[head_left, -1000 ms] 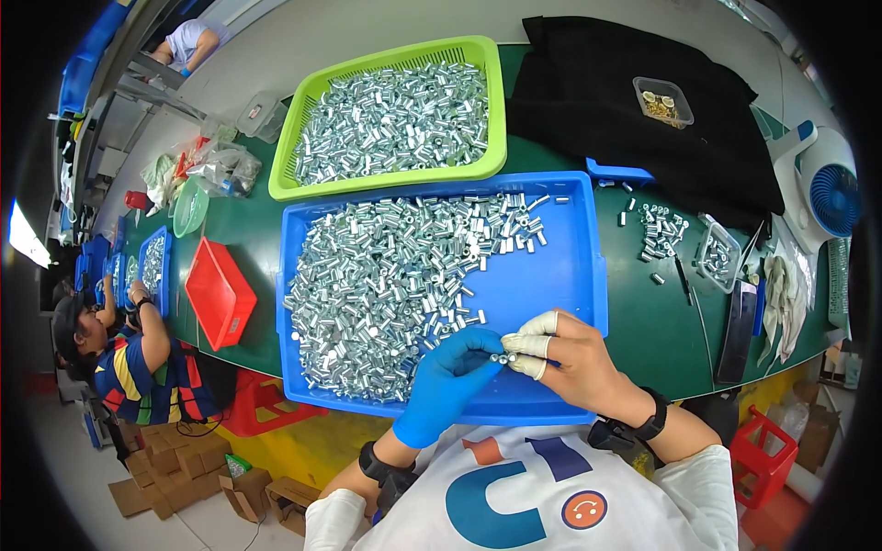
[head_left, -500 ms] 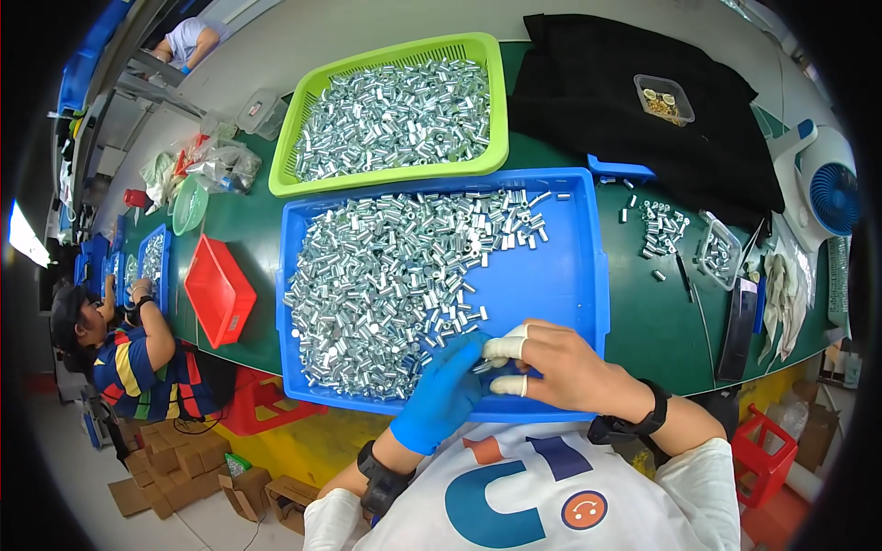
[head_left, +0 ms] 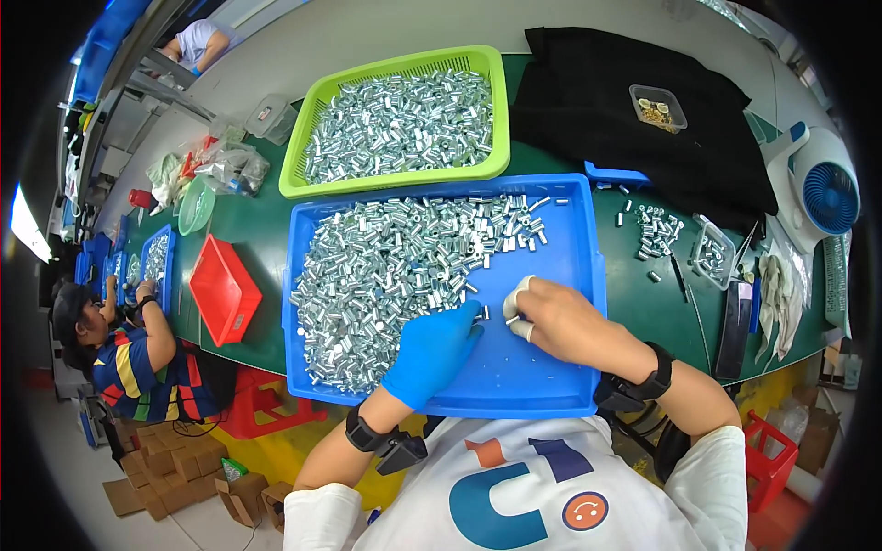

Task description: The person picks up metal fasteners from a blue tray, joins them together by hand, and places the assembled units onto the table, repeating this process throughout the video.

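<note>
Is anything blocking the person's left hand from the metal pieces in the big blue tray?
Nothing visible does. The blue-gloved left hand is over the blue tray, at the edge of the metal pieces, with no lid or divider showing between. The right hand is apart, over the tray's bare part.

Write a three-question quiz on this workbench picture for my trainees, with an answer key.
1. True or false: the left hand wears a blue glove.
2. The green basket of metal pieces stands (a) inside, (b) just beyond, (c) underneath the large blue tray.
3. Fill in: the clear tub with gold-coloured bits rests on black ____.

Key: 1 true; 2 b; 3 cloth.
</note>
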Available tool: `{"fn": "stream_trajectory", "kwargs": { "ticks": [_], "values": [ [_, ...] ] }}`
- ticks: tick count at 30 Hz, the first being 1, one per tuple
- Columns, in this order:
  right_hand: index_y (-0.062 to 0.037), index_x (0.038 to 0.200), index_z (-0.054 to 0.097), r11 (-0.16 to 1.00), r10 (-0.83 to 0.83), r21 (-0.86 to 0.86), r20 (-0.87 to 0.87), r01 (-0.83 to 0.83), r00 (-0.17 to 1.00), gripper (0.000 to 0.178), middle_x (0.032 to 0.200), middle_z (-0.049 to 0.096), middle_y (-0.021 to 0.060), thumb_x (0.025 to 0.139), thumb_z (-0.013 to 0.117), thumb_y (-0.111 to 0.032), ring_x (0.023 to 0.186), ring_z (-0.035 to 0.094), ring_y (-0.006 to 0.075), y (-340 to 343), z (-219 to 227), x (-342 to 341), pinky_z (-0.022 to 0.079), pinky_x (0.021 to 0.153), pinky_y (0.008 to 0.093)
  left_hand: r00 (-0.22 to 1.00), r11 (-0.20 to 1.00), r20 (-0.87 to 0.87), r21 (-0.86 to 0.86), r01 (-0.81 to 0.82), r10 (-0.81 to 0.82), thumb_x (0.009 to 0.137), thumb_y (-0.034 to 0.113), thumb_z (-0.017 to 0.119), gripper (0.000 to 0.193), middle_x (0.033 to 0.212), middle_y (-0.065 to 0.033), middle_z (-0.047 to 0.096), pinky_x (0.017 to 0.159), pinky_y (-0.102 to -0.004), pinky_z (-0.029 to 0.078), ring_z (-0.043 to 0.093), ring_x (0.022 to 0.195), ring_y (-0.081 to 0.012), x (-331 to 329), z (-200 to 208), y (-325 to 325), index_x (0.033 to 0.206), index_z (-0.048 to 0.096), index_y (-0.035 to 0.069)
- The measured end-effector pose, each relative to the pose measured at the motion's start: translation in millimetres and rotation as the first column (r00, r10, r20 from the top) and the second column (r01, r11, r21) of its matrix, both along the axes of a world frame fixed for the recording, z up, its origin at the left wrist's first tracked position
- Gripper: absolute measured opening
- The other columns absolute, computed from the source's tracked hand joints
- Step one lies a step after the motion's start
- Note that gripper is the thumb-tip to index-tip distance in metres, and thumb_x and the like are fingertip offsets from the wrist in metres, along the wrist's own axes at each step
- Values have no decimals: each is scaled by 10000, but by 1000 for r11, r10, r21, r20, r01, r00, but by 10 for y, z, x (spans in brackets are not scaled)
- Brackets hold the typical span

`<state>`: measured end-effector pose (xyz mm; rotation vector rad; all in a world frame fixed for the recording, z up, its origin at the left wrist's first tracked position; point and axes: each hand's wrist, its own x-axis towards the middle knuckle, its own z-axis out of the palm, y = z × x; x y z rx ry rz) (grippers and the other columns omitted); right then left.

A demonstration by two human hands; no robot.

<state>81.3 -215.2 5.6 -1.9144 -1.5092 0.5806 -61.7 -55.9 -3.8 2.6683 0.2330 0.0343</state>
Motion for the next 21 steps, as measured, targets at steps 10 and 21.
{"fn": "stream_trajectory", "kwargs": {
  "ticks": [10,21],
  "values": [
    [4,945,581,995,-30,-93,18,31,999,178,832,574,166,803,610,-99,768,593,349,337,-64,-38,487,679,422,995,998,-80,-21,-60,58,839,212,602,207,706,-128,640,519,-406,470,621,602,-311,-94,-40,-16,1023,600,117],
    [7,985,580,993,92,-89,138,-80,986,235,887,596,150,760,634,-26,780,611,319,258,-22,-81,518,673,392,996,988,-37,-133,-83,78,856,145,597,187,612,-86,586,474,-315,426,564,508,-195,-68,30,37,1038,613,104]
  ]
}}
